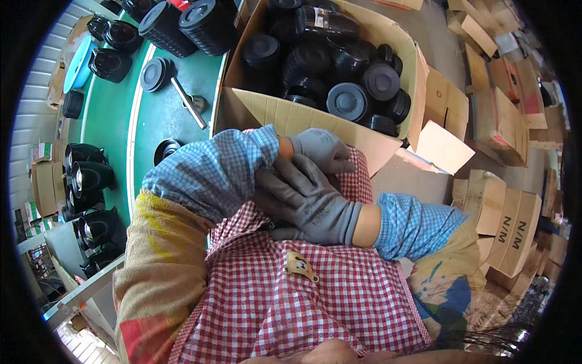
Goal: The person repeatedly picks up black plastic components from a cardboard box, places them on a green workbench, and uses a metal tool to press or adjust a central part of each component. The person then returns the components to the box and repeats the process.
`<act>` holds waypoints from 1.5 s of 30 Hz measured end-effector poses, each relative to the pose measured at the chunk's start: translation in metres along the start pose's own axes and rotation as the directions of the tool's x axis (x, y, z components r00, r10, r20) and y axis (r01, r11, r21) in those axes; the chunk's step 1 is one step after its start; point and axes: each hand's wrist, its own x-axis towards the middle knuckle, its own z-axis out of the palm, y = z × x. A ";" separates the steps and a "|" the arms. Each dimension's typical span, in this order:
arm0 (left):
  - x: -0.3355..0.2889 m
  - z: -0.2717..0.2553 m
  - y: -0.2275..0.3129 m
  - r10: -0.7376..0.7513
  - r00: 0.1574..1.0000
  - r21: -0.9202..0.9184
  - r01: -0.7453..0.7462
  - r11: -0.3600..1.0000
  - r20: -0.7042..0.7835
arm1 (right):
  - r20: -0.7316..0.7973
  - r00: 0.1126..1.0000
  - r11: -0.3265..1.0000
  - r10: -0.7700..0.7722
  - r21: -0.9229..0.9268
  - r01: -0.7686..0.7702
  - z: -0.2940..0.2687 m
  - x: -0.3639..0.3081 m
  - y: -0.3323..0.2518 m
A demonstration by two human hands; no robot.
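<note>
Both my hands wear grey gloves and cross in front of the red-and-white checked apron (315, 297). My left hand (322, 150) reaches across to the right, its fingers curled downward; whatever may be inside them is hidden. Just below it, my right hand (312, 206) points up and left with fingers stretched and spread, close against the left wrist and the apron. Past the hands stands an open cardboard box (273, 112) full of black round plastic parts (347, 101), some with ridged sides and flat discs.
On the left runs a green work surface (112, 130) with stacks of black ridged parts (206, 24), black discs (156, 74) and a metal-handled tool (189, 103). Black glossy housings (91, 177) line its far left. A light-blue basin (79, 64) stands beyond. Cardboard cartons (512, 230) crowd the right.
</note>
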 end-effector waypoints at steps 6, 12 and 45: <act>-0.028 0.034 -0.049 0.400 0.873 -0.384 -0.483 0.787 -0.278 | -0.042 0.980 0.967 -0.195 0.159 0.199 -0.013 -0.024 0.074; 0.012 0.031 -0.018 0.062 0.998 -0.057 -0.062 0.996 -0.006 | 0.030 0.995 0.993 -0.098 -0.067 0.100 0.007 -0.001 0.012; -0.213 -0.025 -0.256 -0.225 0.702 0.480 0.651 0.588 -0.675 | -0.501 0.491 0.646 0.713 0.742 -0.182 0.014 -0.111 0.054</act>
